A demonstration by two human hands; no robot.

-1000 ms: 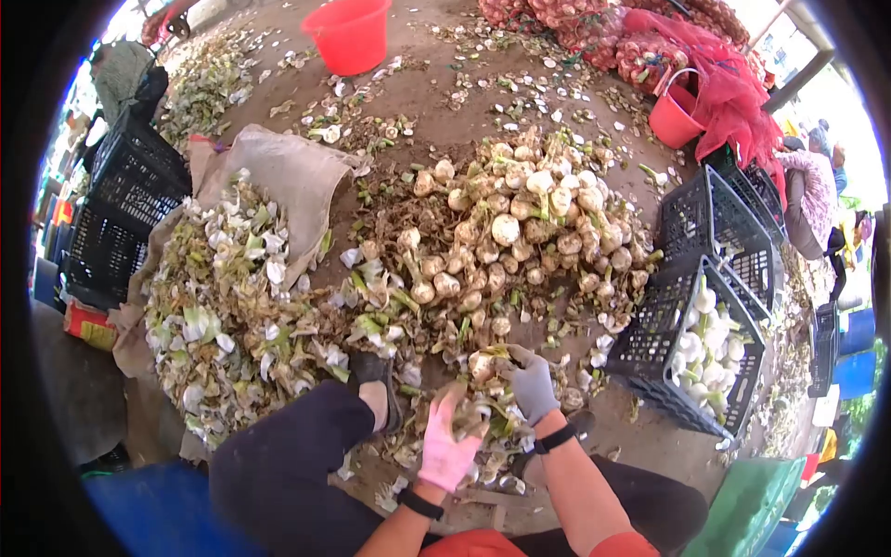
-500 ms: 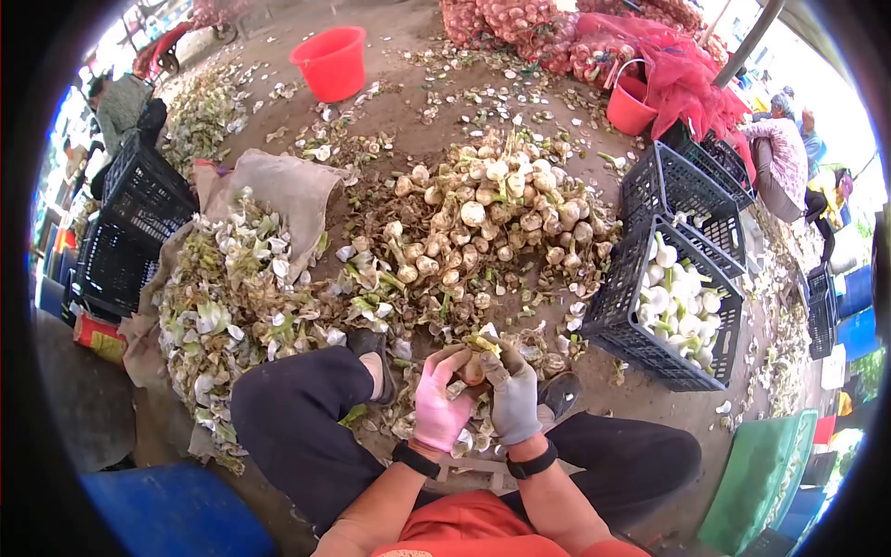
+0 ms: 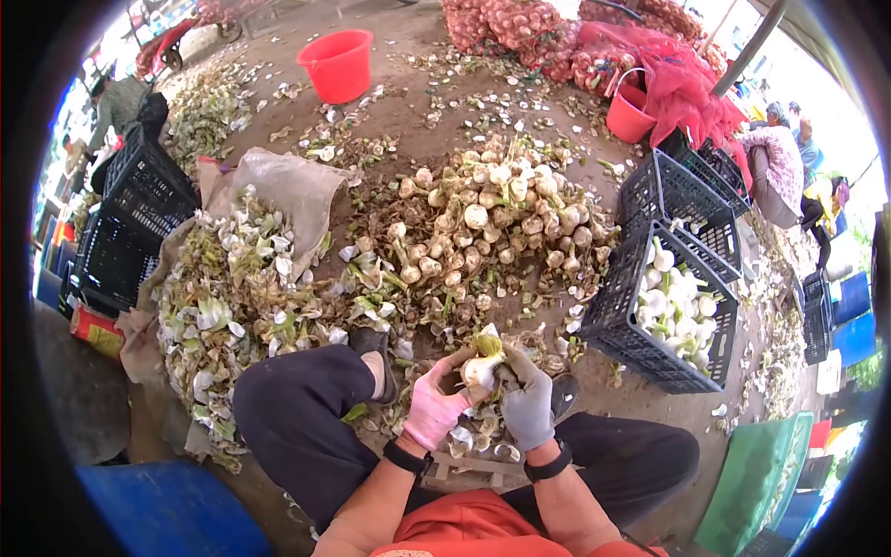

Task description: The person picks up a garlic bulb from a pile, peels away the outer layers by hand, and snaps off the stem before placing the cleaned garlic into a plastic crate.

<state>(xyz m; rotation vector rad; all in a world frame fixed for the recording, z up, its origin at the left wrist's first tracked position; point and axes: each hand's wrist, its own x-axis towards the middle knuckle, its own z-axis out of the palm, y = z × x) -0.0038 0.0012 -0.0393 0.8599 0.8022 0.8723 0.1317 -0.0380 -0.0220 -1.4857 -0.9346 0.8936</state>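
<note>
My left hand, in a pink glove, and my right hand, in a grey glove, meet in front of me over my lap. Between them they hold one garlic bulb, pale with a green stem stub on top. Both hands grip it, the left from the left side and the right from the right. Loose skins lie on the ground just below the hands. A large heap of unpeeled garlic bulbs lies on the ground beyond my hands.
A black crate with cleaned white bulbs stands at my right, another black crate behind it. A pile of skins on sacking lies left. Two red buckets stand far off. Other people sit at right and far left.
My hands lifted from the ground litter with a bulb and drew together; the bulb now shows more clearly between the gloves. The view shifted slightly.
</note>
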